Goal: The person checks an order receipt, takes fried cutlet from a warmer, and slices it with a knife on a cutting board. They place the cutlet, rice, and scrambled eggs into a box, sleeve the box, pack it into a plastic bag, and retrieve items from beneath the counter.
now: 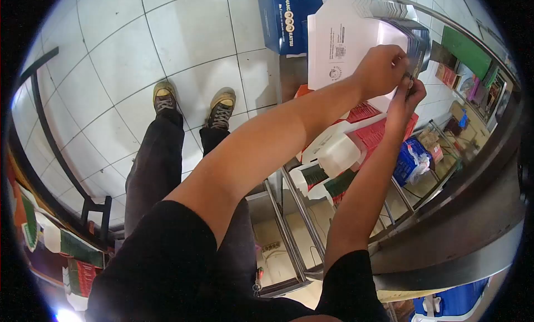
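My left hand (380, 70) is closed, its fingers curled at the dark blue edge of a stack of flat cartons (328, 41), white on the side facing up. Just beside it, my right hand (410, 95) is closed too, with thumb and fingers pinched together. Something small and dark shows between the two hands, too small to make out. Below my forearms lie red and white folded cartons (370, 134) and a white carton piece (339, 155).
A blue printed box (286, 23) stands behind the white cartons. Metal rack bars (286, 227) run beneath my arms. A blue plastic-wrapped pack (411, 161) and a green board (466, 52) are at the right. A black metal frame (44, 116) stands at the left on the tiled floor.
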### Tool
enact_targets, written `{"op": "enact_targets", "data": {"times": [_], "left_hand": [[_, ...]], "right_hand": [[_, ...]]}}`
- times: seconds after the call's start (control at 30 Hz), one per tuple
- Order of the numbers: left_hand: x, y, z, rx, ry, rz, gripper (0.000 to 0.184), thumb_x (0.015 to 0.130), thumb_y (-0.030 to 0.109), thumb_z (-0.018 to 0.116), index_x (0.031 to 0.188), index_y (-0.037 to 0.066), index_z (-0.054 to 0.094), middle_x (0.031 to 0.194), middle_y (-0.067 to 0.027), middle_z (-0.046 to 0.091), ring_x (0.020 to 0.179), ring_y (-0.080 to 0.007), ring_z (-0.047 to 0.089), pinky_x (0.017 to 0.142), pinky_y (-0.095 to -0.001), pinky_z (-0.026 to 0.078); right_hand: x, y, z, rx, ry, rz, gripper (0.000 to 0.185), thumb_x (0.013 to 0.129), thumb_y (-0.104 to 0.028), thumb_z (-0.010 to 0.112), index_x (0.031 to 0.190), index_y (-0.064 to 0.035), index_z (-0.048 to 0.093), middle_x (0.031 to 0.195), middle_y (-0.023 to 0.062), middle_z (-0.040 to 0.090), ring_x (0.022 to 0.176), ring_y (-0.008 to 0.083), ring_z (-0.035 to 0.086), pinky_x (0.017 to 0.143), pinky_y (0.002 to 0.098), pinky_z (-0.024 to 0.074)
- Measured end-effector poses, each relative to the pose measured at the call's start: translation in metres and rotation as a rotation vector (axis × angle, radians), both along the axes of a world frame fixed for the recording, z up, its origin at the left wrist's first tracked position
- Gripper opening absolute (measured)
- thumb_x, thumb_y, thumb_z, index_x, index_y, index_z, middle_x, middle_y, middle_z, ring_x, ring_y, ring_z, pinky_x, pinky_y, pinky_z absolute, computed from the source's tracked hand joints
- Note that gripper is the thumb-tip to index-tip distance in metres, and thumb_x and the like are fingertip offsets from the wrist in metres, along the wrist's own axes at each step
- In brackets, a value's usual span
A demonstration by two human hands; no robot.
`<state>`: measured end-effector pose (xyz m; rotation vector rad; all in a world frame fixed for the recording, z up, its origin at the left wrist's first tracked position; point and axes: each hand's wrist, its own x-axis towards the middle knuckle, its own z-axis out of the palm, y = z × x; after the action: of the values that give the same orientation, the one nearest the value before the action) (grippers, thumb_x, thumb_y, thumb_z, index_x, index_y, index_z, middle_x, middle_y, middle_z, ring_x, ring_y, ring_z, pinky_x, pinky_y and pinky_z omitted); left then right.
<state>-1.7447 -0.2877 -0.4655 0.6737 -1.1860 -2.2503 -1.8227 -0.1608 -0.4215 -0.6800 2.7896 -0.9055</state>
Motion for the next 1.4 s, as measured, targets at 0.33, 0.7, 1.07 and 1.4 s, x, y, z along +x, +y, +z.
{"op": "enact_targets", "data": {"times": [0.33,0.7,1.07,1.4], "left_hand": [[0.0,-0.014,-0.007,-0.138,-0.084,-0.269,0.025,0.094,0.016,0.053,0.094,-0.005,0.066,0.077,-0.0145,0.068,0.067,-0.0202,0.065,0.064,-0.0359,0.053],[0.033,-0.018,-0.006,0.329,0.126,-0.327,0.023,0.096,0.014,0.053,0.102,-0.006,0.065,0.088,-0.0154,0.07,0.079,-0.0214,0.069,0.074,-0.0339,0.057],[0.08,-0.014,0.006,0.144,0.091,-0.293,0.024,0.101,0.014,0.049,0.106,-0.006,0.062,0.093,-0.0072,0.069,0.081,-0.0109,0.064,0.077,-0.0278,0.055],[0.155,-0.041,0.039,0.159,0.089,-0.36,0.023,0.102,0.015,0.046,0.114,-0.002,0.055,0.098,-0.0032,0.065,0.089,-0.0075,0.058,0.08,-0.0282,0.051]], "right_hand": [[0.02,-0.024,0.004,-0.032,-0.005,-0.08,0.067,0.082,-0.028,0.077,0.128,-0.0052,0.034,0.109,0.0166,0.059,0.094,0.025,0.061,0.082,0.0364,0.0485],[0.025,-0.037,0.026,0.055,-0.148,-0.221,0.08,0.083,-0.038,0.074,0.142,-0.0039,0.032,0.118,0.0193,0.057,0.105,0.0257,0.058,0.089,0.0352,0.0458],[0.034,-0.047,0.032,0.48,0.366,0.043,0.048,0.083,-0.023,0.061,0.129,-0.0076,0.055,0.117,0.0194,0.064,0.105,0.036,0.063,0.09,0.0431,0.0481],[-0.023,-0.005,0.029,0.479,0.549,0.167,0.057,0.087,-0.029,0.064,0.136,-0.0052,0.046,0.114,0.0222,0.062,0.107,0.0362,0.06,0.092,0.0429,0.047]]}}
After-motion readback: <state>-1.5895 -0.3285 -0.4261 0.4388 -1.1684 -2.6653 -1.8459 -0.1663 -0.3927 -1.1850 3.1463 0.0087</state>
